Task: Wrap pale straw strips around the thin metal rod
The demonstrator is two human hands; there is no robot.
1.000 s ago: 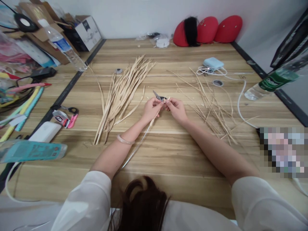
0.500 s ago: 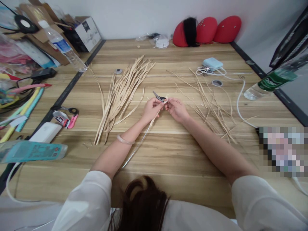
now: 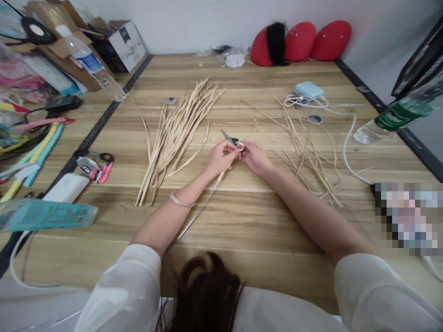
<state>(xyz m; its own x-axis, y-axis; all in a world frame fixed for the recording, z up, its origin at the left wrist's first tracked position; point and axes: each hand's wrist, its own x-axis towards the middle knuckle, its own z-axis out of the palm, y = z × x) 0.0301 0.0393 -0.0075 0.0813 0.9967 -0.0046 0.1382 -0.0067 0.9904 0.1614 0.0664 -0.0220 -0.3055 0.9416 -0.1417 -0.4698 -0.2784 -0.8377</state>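
My left hand [image 3: 219, 157] is closed on a thin metal wire [image 3: 198, 216]; its upper stretch is wrapped in pale straw [image 3: 220, 176], and its bare end slants down toward me. Close beside it, my right hand [image 3: 256, 159] pinches a pale straw strip [image 3: 241, 145] that curls between the fingertips of both hands. Just beyond the fingers a pair of scissors [image 3: 226, 135] shows its blade and part of a black handle; whether it lies on the table or touches a hand I cannot tell. Flat straw strips [image 3: 180, 129] lie in a bundle to the left.
Thinner straw pieces [image 3: 308, 157] are scattered at right, near a tape roll [image 3: 314, 119] and a light blue charger [image 3: 308, 90] with white cable. Bottles [image 3: 394, 117] stand or lean at both sides. Black-handled scissors [image 3: 105, 157] lie left; red caps [image 3: 299, 41] sit at the back.
The straw strip at my fingertips now bends into a small curl, with my right fingers shifted slightly. Both hands stay together over the same spot; the whole view has shifted slightly.
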